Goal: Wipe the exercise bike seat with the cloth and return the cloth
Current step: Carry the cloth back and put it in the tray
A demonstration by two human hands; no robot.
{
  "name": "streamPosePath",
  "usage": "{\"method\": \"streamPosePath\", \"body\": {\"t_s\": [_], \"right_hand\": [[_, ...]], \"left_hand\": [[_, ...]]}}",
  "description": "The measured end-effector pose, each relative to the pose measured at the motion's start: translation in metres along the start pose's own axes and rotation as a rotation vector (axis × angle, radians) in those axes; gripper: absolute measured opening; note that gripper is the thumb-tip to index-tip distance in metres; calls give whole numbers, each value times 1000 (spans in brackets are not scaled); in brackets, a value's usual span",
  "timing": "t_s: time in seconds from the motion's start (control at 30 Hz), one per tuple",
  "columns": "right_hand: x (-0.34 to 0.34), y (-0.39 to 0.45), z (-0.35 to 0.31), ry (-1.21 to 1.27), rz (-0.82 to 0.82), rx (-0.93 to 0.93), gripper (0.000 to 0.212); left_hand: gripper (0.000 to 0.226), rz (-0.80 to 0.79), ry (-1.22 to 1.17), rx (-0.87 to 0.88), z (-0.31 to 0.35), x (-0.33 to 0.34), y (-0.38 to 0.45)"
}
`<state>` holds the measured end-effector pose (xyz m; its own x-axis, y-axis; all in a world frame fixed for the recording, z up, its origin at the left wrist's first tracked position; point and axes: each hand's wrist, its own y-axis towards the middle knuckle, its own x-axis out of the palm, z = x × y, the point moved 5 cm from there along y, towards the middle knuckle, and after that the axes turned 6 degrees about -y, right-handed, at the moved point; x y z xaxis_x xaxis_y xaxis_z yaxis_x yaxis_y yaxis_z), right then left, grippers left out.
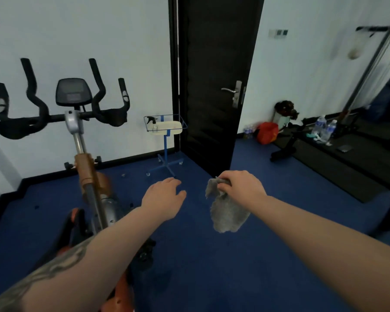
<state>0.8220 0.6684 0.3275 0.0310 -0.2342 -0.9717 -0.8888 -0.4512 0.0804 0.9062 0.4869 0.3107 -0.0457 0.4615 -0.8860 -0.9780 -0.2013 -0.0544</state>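
Grey cloth (227, 212) pinched by right hand (241, 188)

Right hand (239, 188): at 3 o'clock of centre, pinching a crumpled grey cloth (227, 212) that hangs below it.
Left hand (164, 197): fingers relaxed, holding nothing, just beside the cloth.
Black-and-orange exercise bike (77, 136): at 9 o'clock.
Blue wheeled stand (164, 140): at 12 o'clock, bearing a clear spray bottle (153, 123).
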Motion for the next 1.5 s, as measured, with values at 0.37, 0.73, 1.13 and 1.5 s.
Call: {"method": "streamPosePath", "body": {"t_s": [0.37,0.73,1.13,1.5], "right_hand": [[-33,81,115,-12,9,-104,19],[-9,199,152,37,-16,-133,17],[22,362,132,111,-15,-160,14],[53,503,146,136,-88,-177,16]], "left_hand": [[44,164,-25,-128,91,22,78],[47,160,-29,-195,78,33,198],[46,182,-122,-205,28,28,349],[45,255,-147,-292,-8,10,479]]}}
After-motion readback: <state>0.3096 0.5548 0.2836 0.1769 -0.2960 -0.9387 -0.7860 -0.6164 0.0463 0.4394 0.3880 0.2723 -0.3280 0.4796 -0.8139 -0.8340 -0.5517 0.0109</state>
